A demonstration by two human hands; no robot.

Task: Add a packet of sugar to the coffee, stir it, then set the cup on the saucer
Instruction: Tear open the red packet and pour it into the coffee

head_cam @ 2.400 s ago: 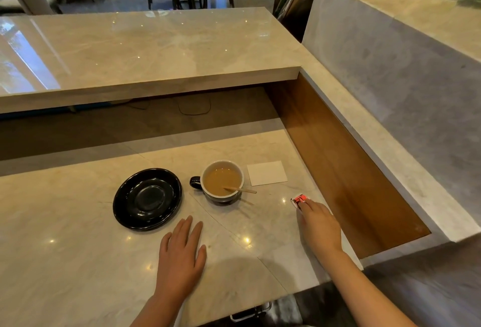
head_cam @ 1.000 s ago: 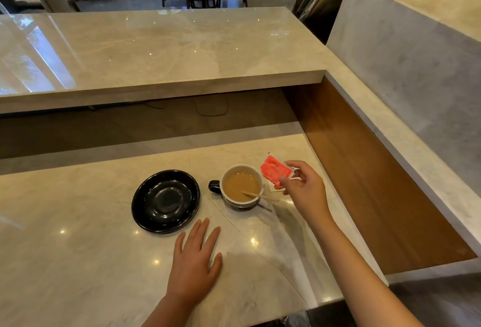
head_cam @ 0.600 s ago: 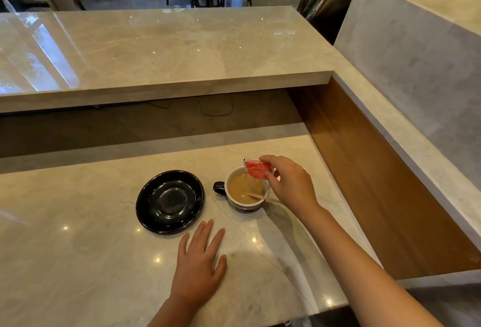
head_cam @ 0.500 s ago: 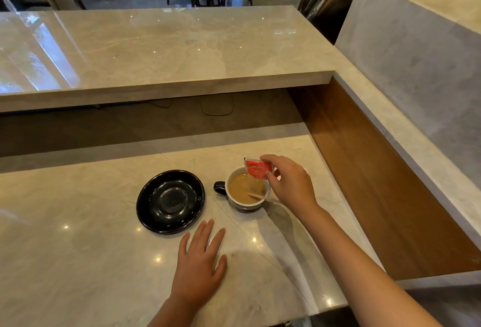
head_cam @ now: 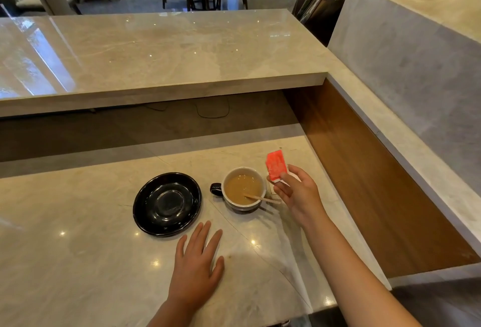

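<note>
A dark cup [head_cam: 243, 188] with a white inside holds light brown coffee and stands on the marble counter. A wooden stirrer [head_cam: 261, 198] leans in it, its end sticking out over the right rim. The empty black saucer [head_cam: 167, 204] sits just left of the cup. My right hand [head_cam: 296, 194] is right of the cup and pinches a red sugar packet [head_cam: 276, 165] by its lower edge, holding it upright beside the cup's rim. My left hand [head_cam: 197, 267] lies flat on the counter in front of the saucer, fingers spread.
A white napkin [head_cam: 292, 177] lies mostly hidden behind my right hand. A raised marble bar top [head_cam: 156, 51] runs across the back, and a wooden side wall [head_cam: 364, 170] closes the counter on the right. Chairs stand in the room beyond.
My right hand has drawn the red packet back from over the coffee to the cup's right side and turned it upright. The left hand, cup and saucer have stayed put.
</note>
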